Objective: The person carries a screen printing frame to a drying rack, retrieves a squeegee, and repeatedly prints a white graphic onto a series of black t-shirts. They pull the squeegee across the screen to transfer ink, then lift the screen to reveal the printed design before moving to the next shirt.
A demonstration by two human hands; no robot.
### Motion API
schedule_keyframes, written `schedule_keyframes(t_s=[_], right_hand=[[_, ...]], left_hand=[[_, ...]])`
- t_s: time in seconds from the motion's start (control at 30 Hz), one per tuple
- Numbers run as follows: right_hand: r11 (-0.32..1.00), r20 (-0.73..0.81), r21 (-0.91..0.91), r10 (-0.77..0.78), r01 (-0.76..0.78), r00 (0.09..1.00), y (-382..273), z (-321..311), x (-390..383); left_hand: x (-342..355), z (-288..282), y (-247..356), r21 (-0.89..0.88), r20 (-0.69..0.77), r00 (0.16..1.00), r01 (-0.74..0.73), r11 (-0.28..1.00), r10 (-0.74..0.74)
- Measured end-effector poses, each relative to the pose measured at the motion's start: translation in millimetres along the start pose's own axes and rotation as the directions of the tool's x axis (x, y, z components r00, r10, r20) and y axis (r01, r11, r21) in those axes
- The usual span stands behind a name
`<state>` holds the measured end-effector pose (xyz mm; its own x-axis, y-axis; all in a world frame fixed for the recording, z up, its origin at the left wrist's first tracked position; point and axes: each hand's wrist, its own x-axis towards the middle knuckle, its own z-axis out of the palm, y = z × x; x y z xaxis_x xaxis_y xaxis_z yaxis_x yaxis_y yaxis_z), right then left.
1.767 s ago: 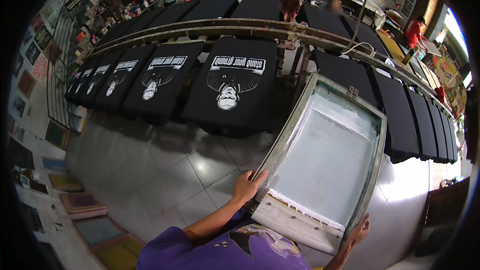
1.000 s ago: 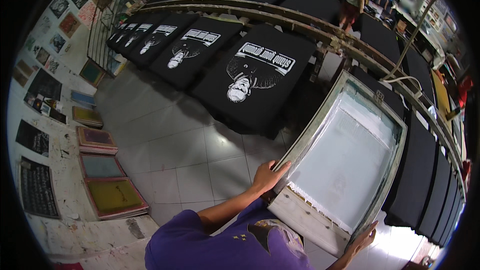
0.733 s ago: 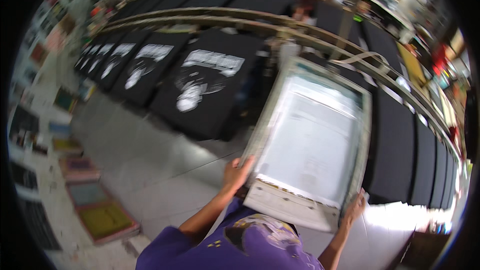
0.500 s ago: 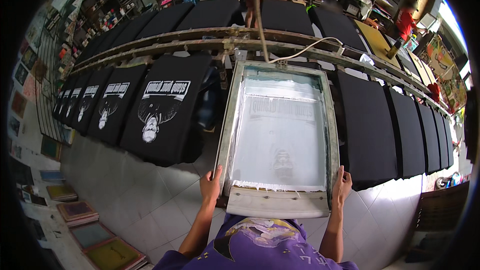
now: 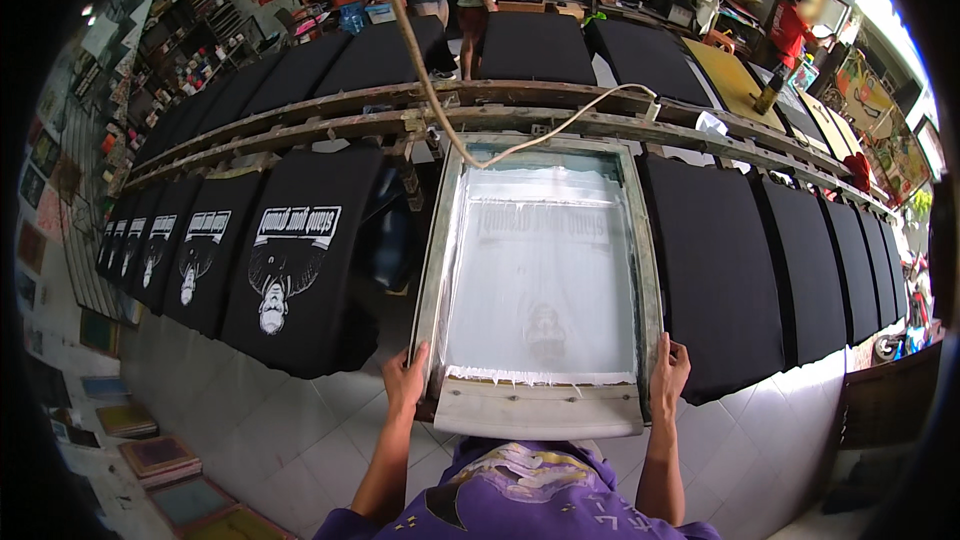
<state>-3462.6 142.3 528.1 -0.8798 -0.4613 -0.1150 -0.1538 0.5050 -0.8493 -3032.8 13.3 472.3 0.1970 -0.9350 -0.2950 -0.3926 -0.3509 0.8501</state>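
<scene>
Before me is a framed printing screen (image 5: 545, 285), its mesh coated with white ink and showing a faint portrait and lettering. My left hand (image 5: 404, 376) grips the frame's near left side, thumb up along the edge. On the near right side my right hand (image 5: 669, 372) holds the frame the same way. A squeegee (image 5: 540, 408) with a pale, wide blade lies across the near end of the screen, between my hands. What lies beneath the screen is hidden. To its left, a black T-shirt (image 5: 295, 270) carries a white printed portrait; to its right, another black T-shirt (image 5: 715, 275) is plain.
Wooden rails (image 5: 300, 123) run across behind the screen, with more black shirts on boards beyond. A pale cable (image 5: 415, 60) hangs down to the screen's far end. A bottle (image 5: 768, 95) stands on a yellow board. Several people are at the back; framed screens (image 5: 160, 458) lie at lower left.
My view has shifted, so the surroundings sit lower and slightly left. The cable now hangs further left, bending over the screen's far end. Both hands keep their hold on the frame.
</scene>
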Motion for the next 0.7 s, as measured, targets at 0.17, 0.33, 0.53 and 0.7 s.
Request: schedule_keyframes(t_s=[0.17, 0.33, 0.53, 0.7], right_hand=[[1.000, 0.004, -0.031, 0.004, -0.004, 1.000, -1.3, -6.5, 2.9], [0.993, 0.028, -0.119, 0.016, -0.012, 0.999, 4.7, 0.9, 7.7], [0.985, -0.066, -0.036, -0.172, 0.170, 0.983, 30.1, 20.7, -3.1], [0.991, 0.087, 0.006, -0.137, 0.137, 0.987, 55.8, 4.3, 12.2]], left_hand=[[-9.7, 1.0, 23.2, 0.015, 0.059, 0.986, 0.155, 0.988, -0.155], [-5.4, 7.6, 1.2, 0.071, 0.058, 0.988, 0.136, 0.988, -0.140], [8.8, 9.1, -17.5, 0.045, 0.017, 1.000, 0.018, 0.999, -0.019], [0.1, -0.7, -29.0, 0.204, -0.031, 0.999, 0.028, 0.979, -0.022]])
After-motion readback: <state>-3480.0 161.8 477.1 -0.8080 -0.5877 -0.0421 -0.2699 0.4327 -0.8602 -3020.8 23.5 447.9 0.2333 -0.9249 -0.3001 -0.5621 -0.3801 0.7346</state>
